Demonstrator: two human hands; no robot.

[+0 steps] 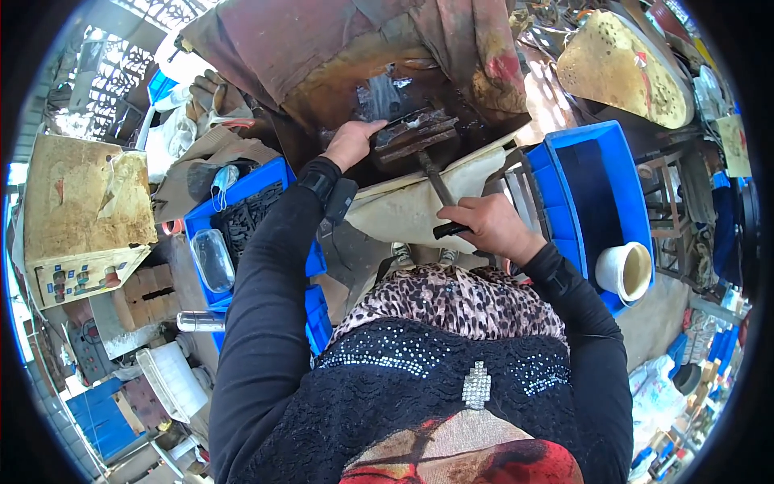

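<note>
My left hand point(352, 145) reaches to the left end of a dark, wet metal fixture point(415, 139) inside a rusty machine housing. One digit points right against a thin edge there; the other fingers are mostly hidden, and what they pinch is too small to make out. My right hand point(493, 227) is closed around a black handle point(449, 231), whose end sticks out left of the fist. From the fixture a metal bar point(436, 179) slants down to this hand. Behind the fixture stands a greyish wet metal part point(379, 97).
A pale cloth point(403, 211) drapes over the housing's front edge. Blue bins stand both sides: the left bin point(278, 171) holds dark small parts, the right bin point(568, 194) a dark sheet. A white bucket point(625, 272) sits on the right. At left is a stained control box point(89, 194) with knobs.
</note>
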